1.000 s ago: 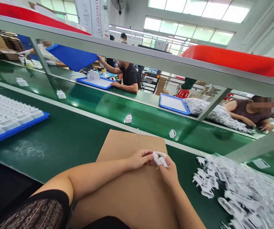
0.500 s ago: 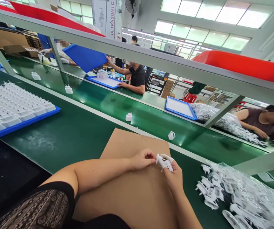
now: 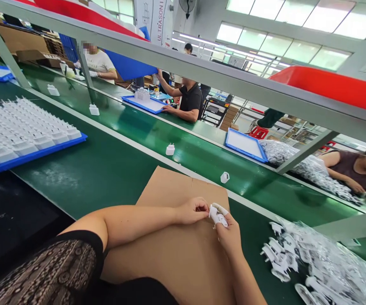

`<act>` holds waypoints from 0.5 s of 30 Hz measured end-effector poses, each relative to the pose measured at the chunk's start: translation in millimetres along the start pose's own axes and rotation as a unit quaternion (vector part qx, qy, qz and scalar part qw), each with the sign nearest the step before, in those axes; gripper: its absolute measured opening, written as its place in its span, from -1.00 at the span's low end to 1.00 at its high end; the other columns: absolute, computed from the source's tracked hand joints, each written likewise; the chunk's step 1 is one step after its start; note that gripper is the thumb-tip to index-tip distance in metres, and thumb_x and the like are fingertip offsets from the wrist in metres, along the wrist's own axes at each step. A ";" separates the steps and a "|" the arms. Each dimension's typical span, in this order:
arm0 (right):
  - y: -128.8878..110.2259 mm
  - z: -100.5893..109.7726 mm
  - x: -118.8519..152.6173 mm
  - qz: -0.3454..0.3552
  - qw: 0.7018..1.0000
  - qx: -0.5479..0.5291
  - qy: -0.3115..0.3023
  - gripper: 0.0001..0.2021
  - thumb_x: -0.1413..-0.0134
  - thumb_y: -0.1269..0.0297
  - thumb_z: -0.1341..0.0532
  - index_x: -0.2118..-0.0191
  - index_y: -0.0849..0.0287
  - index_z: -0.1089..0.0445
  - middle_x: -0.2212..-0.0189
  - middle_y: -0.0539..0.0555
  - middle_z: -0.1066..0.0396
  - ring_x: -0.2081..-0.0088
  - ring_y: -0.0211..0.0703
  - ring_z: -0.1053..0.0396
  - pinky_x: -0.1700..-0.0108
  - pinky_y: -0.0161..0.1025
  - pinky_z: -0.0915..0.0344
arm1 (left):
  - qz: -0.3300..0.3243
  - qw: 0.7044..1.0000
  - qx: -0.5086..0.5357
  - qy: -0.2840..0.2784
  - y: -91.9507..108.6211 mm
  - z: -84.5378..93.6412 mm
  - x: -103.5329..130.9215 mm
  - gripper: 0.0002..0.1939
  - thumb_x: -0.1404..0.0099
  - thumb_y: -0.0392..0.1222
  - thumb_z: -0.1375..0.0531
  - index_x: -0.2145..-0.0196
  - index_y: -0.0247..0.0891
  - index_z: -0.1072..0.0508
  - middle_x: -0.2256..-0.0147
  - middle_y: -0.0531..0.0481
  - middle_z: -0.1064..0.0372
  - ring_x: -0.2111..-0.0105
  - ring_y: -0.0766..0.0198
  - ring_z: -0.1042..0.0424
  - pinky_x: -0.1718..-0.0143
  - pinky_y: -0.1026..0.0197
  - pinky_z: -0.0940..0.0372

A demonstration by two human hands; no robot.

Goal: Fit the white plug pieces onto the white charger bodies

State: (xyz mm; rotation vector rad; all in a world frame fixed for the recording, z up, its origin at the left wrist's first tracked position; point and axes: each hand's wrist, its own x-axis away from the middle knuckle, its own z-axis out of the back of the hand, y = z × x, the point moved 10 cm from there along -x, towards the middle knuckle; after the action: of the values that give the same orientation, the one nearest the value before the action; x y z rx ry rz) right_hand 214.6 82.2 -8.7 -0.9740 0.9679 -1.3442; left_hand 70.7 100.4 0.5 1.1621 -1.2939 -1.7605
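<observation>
Clock positions are taken from the held pieces, with 12 pointing away from the person. The white plastic parts (image 3: pixel 222 219), at least two, sit in the right hand (image 3: pixel 230 235), above the far right corner of the cardboard sheet (image 3: pixel 170 250). That hand is narrow, thumb and index finger closed around them. The left hand (image 3: pixel 193 211) meets them at 9 o'clock, fingertips pinched close; whether it grips anything cannot be told.

Risk, in judgement: a piece could slip out, since one hand carries several small items at its fingertips. Misalignment is also possible, as the fingers cover much of the contact area. Reaching toward 4 o'clock could scatter the loose pieces (image 3: pixel 280 256) if the clear plastic bag (image 3: pixel 338 250) catches.

The tabletop (image 3: pixel 109 169) is green and smooth, with a whitish smudge toward 9 o'clock. At 10 o'clock stands a blue tray (image 3: pixel 47 153) bearing rows of white housings (image 3: pixel 26 145). Across the pale rail, a green lane (image 3: pixel 198 160) carries single units, the nearest (image 3: pixel 224 177) just past 12.

Beyond, co-workers sit at 11 and 2 o'clock; red bins (image 3: pixel 335 90) occupy the overhead shelf. Windows light the hall.
</observation>
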 end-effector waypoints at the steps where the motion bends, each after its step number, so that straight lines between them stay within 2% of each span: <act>1: 0.3 -0.2 -0.2 0.004 1.000 0.004 -0.002 -0.48 0.13 0.23 -0.24 -0.04 0.19 -0.50 0.26 0.08 -0.55 0.39 -0.16 -0.40 0.34 -0.25 -0.34 | 0.000 1.000 -0.003 0.000 0.2 0.0 0.3 -0.88 -0.21 -0.21 -0.25 0.44 -0.29 -0.43 0.27 -0.04 -0.38 0.34 0.31 -0.33 0.26 0.22 -0.25; 4: 1.6 -0.2 -1.1 0.012 1.000 0.011 -0.005 -0.49 0.12 0.23 -0.24 -0.03 0.19 -0.51 0.21 0.10 -0.56 0.33 -0.14 -0.43 0.29 -0.25 -0.35 | -0.001 1.000 -0.009 -0.001 0.2 -0.7 1.0 -0.90 -0.20 -0.23 -0.25 0.44 -0.29 -0.43 0.27 -0.04 -0.37 0.37 0.33 -0.31 0.29 0.23 -0.24; 8: 3.7 -2.2 -1.9 -0.001 1.000 0.021 -0.010 -0.48 0.10 0.21 -0.24 -0.06 0.19 -0.50 0.21 0.11 -0.56 0.35 -0.13 -0.43 0.33 -0.25 -0.35 | 0.000 1.000 -0.020 -0.010 -2.0 -2.1 1.3 -0.92 -0.18 -0.25 -0.25 0.44 -0.29 -0.43 0.24 -0.05 -0.36 0.38 0.35 -0.30 0.29 0.25 -0.25; 15: -9.0 -3.3 -2.4 0.062 0.996 0.061 0.001 -0.56 0.06 0.28 -0.19 0.00 0.15 -0.53 0.09 0.14 -0.54 0.15 0.00 -0.47 0.10 -0.13 -0.39 | 0.002 0.999 -0.047 -0.021 -1.5 -2.5 0.9 -0.92 -0.20 -0.24 -0.22 0.44 -0.27 -0.46 0.24 -0.06 -0.38 0.29 0.27 -0.36 0.22 0.21 -0.28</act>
State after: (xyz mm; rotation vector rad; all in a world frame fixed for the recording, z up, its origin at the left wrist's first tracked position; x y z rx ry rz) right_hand 208.6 84.6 -1.1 -0.8078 0.9220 -1.2841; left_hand 72.7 99.1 -1.5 1.0750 -1.2223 -1.8309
